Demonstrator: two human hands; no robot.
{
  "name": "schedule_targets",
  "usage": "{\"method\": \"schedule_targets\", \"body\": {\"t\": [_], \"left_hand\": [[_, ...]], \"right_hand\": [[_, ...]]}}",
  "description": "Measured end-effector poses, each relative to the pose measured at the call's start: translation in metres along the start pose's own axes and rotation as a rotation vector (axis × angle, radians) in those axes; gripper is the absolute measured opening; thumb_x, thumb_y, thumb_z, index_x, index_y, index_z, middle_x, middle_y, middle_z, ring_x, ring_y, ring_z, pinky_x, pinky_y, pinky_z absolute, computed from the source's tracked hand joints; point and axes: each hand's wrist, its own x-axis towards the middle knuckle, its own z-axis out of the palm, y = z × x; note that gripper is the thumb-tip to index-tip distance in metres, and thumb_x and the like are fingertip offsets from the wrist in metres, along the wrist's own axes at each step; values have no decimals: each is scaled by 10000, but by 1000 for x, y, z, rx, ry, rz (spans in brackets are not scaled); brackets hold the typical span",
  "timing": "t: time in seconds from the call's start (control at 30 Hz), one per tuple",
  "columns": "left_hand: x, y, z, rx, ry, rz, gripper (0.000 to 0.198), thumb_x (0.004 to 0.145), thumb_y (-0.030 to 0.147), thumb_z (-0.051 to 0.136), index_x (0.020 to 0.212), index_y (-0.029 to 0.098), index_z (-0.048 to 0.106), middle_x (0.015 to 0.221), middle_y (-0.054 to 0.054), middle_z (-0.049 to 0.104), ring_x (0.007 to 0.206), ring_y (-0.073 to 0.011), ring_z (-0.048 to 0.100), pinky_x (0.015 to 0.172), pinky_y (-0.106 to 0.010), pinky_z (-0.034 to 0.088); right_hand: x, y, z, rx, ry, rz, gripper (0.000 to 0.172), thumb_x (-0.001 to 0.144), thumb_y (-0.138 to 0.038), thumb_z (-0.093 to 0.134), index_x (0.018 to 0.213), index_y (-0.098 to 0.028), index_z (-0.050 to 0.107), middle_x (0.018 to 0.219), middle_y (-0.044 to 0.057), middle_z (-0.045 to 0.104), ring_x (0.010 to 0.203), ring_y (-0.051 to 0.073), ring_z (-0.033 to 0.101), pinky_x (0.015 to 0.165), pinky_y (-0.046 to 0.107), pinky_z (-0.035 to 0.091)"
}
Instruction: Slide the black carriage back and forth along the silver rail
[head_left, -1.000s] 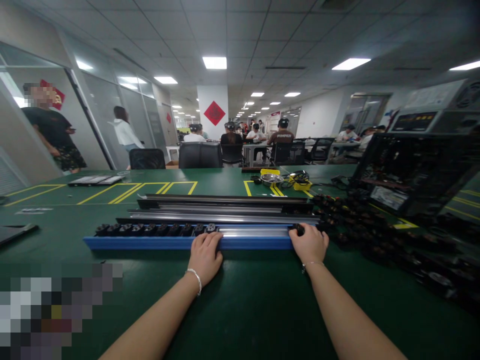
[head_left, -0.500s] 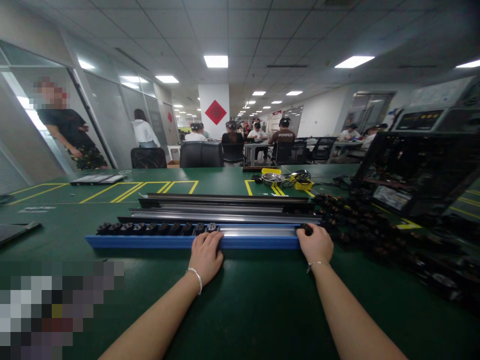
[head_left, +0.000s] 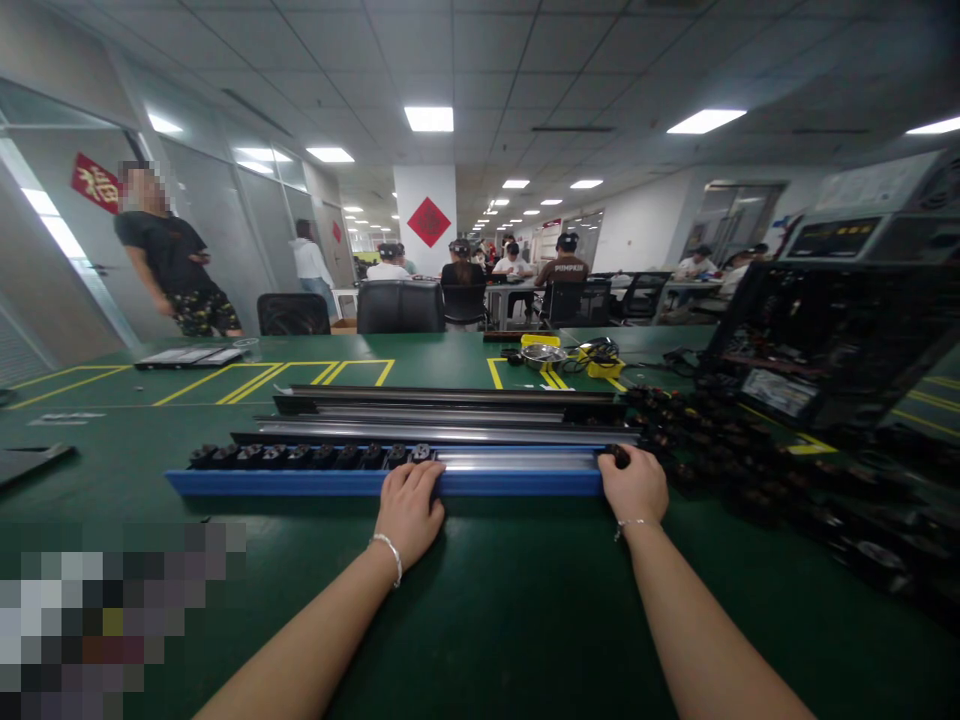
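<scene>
A long blue rail [head_left: 300, 483] lies across the green table in front of me, with a silver channel [head_left: 517, 461] on top. Several black socket modules [head_left: 300, 456] sit in a row in its left half. My left hand [head_left: 409, 510] rests on the rail's front edge at the end of that row, fingers curled over it. My right hand [head_left: 636, 486] is at the rail's right end, fingers closed on a small black module [head_left: 619, 458].
Two more dark rails [head_left: 450, 410] lie behind the blue one. A heap of black modules [head_left: 757, 470] spreads to the right, below a black open machine case [head_left: 832, 340]. A metal bowl and yellow items [head_left: 555, 356] sit further back. People sit and stand in the office beyond.
My right hand has shifted slightly right to the rail's end with the black module. My left hand has stayed put. The people at the left have walked rightward.
</scene>
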Motion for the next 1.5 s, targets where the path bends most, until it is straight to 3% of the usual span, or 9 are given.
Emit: {"method": "schedule_targets", "body": {"t": [0.97,1.2,1.37,1.5], "left_hand": [[0,-4,4,-10,39,32,458,704,163,491,1154,238,532,1166,-23,594,1068,-248,453,966,-431,323],[0,-4,4,-17,36,33,458,704,161,490,1152,240,532,1162,-29,594,1066,-253,454,958,-447,325],[0,-5,4,-21,39,36,461,706,165,492,1160,240,526,1166,-30,591,1068,-252,453,962,-445,323],[-1,-5,5,-19,29,34,463,706,157,489,1161,236,526,1174,-25,587,1076,-249,447,970,-440,318]], "right_hand": [[24,34,-2,87,106,108,425,681,-347,466,990,-116,645,898,128,580,902,259,513,815,363,410],[36,48,-6,79,38,104,428,656,-364,492,968,-119,651,907,126,590,908,262,517,845,363,404],[45,65,-7,61,68,182,438,665,-383,475,965,-119,655,873,128,592,873,270,526,818,390,416],[52,78,-7,36,7,134,452,657,-388,484,994,-132,645,941,128,591,901,267,526,834,384,413]]}}
